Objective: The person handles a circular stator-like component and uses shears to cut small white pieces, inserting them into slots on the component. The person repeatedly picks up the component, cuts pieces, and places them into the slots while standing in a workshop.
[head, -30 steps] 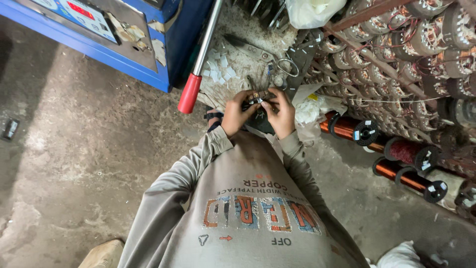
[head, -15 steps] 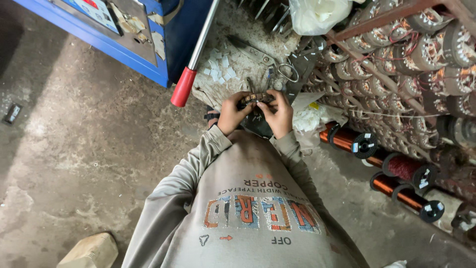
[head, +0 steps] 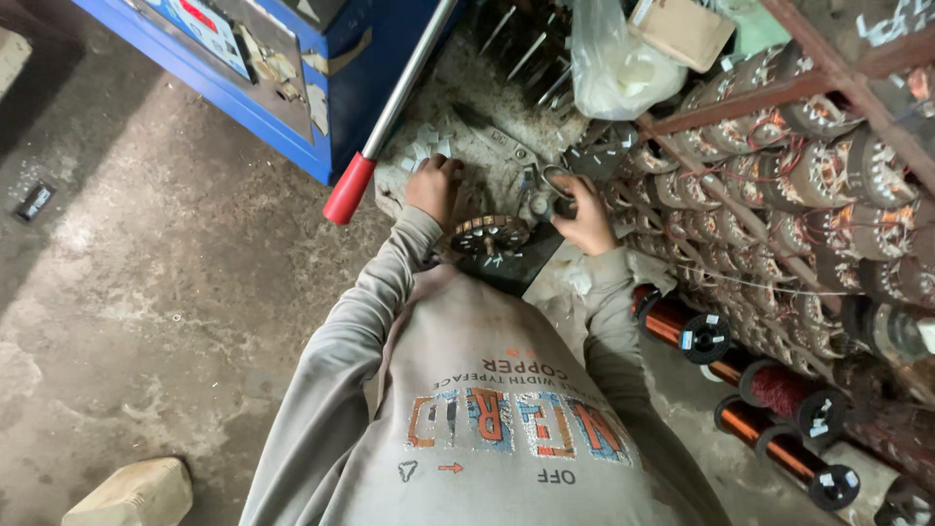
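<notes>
A round stator core (head: 489,234) with copper-coloured slots lies on a dark pad between my hands. My left hand (head: 434,187) reaches past it to a heap of small white paper slips (head: 426,154), its fingertips down among them. To the right of the core, my right hand (head: 587,212) curls its fingers on the ring handle of a pair of scissors (head: 555,181). Both grey sleeves stretch forward from my printed sweatshirt (head: 506,409).
A long metal lever with a red grip (head: 351,187) slants beside a blue machine (head: 282,78). Rows of wound stators on a rusty rack (head: 808,185) fill the right. Copper wire spools (head: 682,326) lie on the floor, a white plastic bag (head: 614,68) behind, a stone block (head: 136,492) near left.
Both hands held a small part together over the core. Now they have parted: the left went to the paper slips, the right to the scissors, and the core lies uncovered.
</notes>
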